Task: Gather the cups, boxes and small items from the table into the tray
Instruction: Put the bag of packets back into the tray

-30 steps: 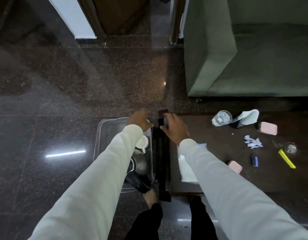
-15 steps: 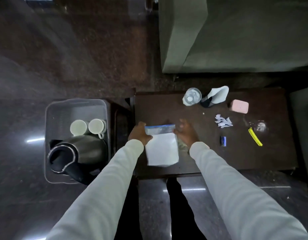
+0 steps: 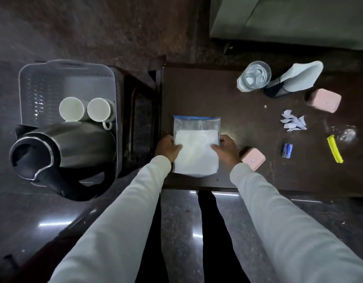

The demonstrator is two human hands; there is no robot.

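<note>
Inspecting hands: we find both gripping one zip bag (image 3: 196, 146).
Left hand (image 3: 168, 147): fingers (image 3: 177, 148) curled over the bag's left edge, pinching it.
Right hand (image 3: 225, 149): fingers (image 3: 215, 148) curled over the right edge, likewise pinching.
Bag location: on the table (image 3: 237, 111), near its front edge, white contents inside.
Tray (image 3: 31, 78): beside the table's left end, holding two cups (image 3: 71, 108) and a kettle (image 3: 62, 148).
Remaining on table: glass (image 3: 255, 75), two pink boxes (image 3: 324, 100), paper scraps (image 3: 293, 123), blue item (image 3: 287, 150), yellow clip (image 3: 335, 151).
Obscured: near pink box partly behind our right wrist; a clear object by the clip we cannot identify.
</note>
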